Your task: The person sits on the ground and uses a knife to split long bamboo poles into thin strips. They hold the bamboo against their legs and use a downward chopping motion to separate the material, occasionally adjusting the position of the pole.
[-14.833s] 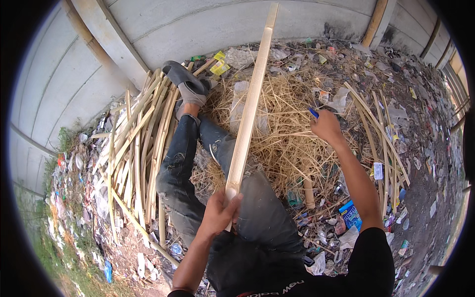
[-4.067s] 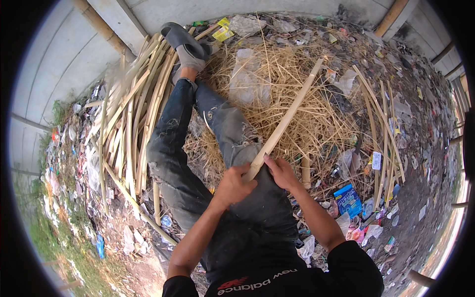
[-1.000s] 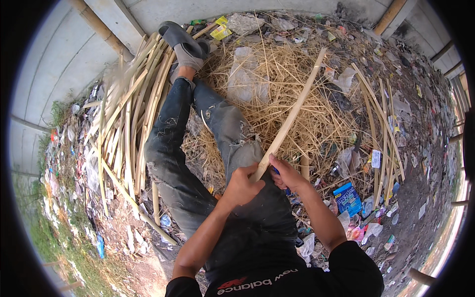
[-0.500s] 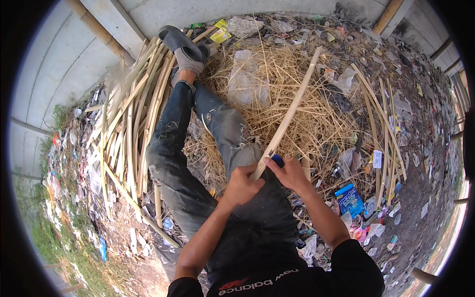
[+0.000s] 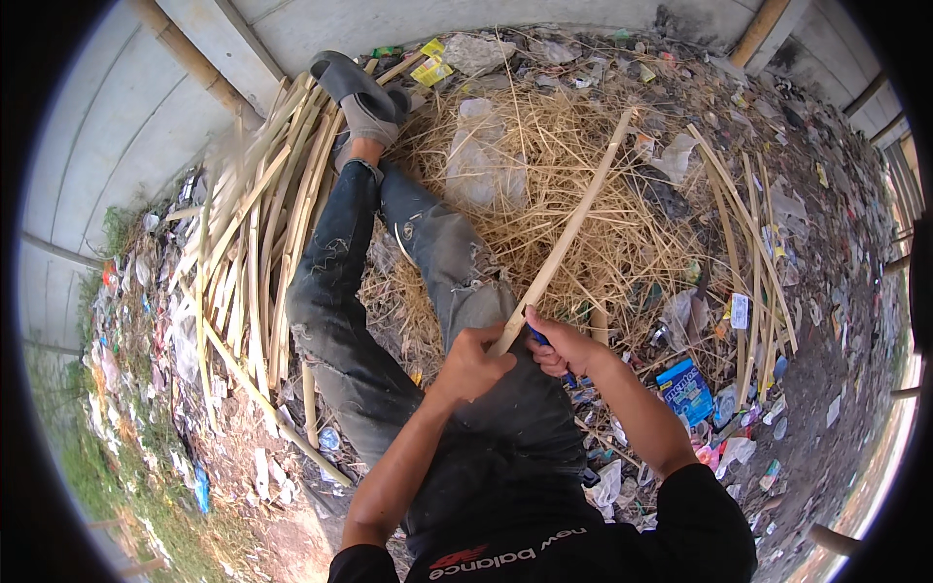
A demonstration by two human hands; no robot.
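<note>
1. Bamboo strip (image 5: 567, 235) lies aslant over the person's right thigh (image 5: 515, 418), near end at the left hand (image 5: 476, 364), far end out above the straw pile (image 5: 505, 219).
2. Left hand: forearm angled up and inward, fingers curled, pinching the strip's near end against the thumb.
3. Right hand (image 5: 566, 348): forearm angled inward, fingers closed around a blue-handled tool (image 5: 538, 336), thumb tip at the strip's edge; contact there unclear.
4. Strip's look: pale yellow, long, narrow, nearly straight; surface detail too small to tell.
</note>
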